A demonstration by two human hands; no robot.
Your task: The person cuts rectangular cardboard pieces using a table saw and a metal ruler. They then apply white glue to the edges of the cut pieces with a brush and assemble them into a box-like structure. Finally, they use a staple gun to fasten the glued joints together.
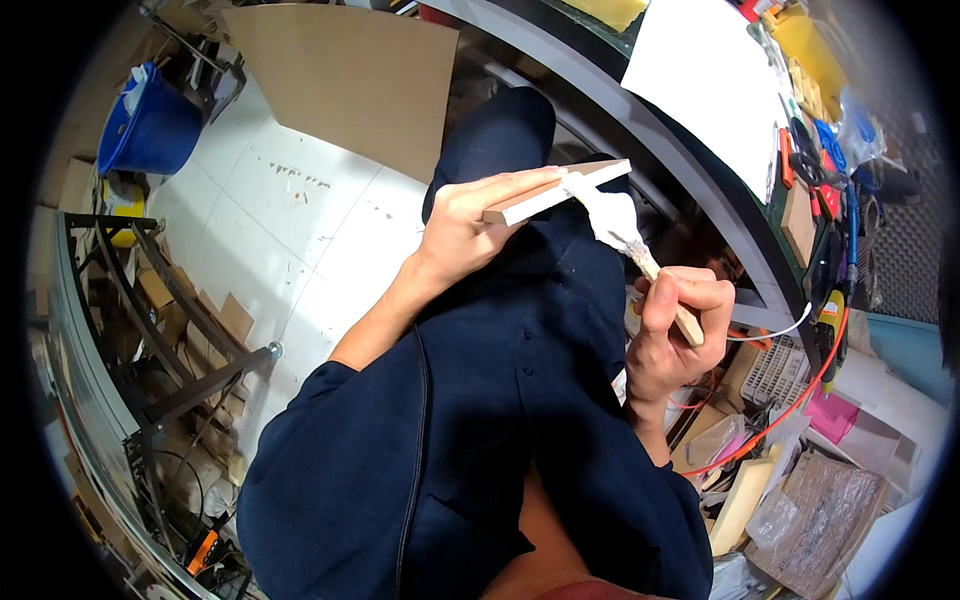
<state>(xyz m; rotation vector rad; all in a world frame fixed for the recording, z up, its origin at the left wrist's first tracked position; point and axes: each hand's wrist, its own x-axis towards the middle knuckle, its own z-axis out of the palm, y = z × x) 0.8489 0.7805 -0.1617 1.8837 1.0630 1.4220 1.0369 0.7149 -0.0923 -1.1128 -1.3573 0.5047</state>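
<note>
Two hands are working over the person's lap, above dark blue clothing. The left hand is gripping a pale wooden strip by its lower end, fingers lying along its top, holding it slanted up to the right. The right hand is closing in a fist around the wooden handle of a brush, whose white, paste-laden bristles are touching the strip's upper end. Beside them, a white sheet is lying on the cluttered surface.
</note>
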